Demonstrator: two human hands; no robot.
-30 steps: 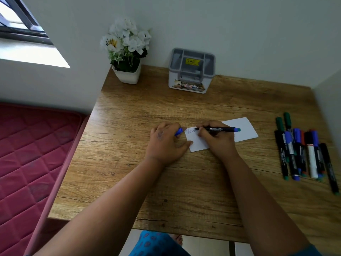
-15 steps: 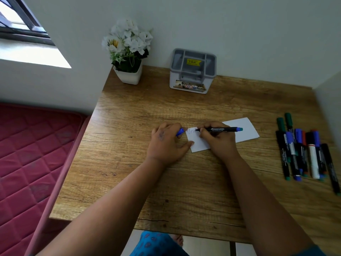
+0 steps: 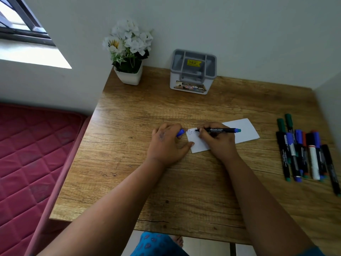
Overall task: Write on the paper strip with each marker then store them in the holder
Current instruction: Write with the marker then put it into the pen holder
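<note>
Two hands are busy at the middle of the table (image 3: pixel 129 182), so most of what could go wrong sits right at the grip. Left of the writing grip, the blue cap (image 3: pixel 180 132) is pinched in the left hand (image 3: pixel 167 143), whose thumb is pressed on the near left corner of the paper strip (image 3: pixel 239 131). If that thumb gets lifted, the strip would probably be dragged by the tip and the letters smeared. The marker (image 3: pixel 218 129) is gripped by the right hand (image 3: pixel 217 143), tip down on the strip just past the few letters already written; fresh ink could be smudged by the heel of that hand, tbh.

Beyond the grip, the holder (image 3: pixel 192 71) is parked at the far edge against the wall, with open wood in between, so a reach there looks unobstructed. The flower pot (image 3: pixel 129 76) stands beyond and left, well apart. Off to the right, the spare markers (image 3: pixel 306 154) are lined up near the table's right edge and could be rolled off by a careless elbow.
</note>
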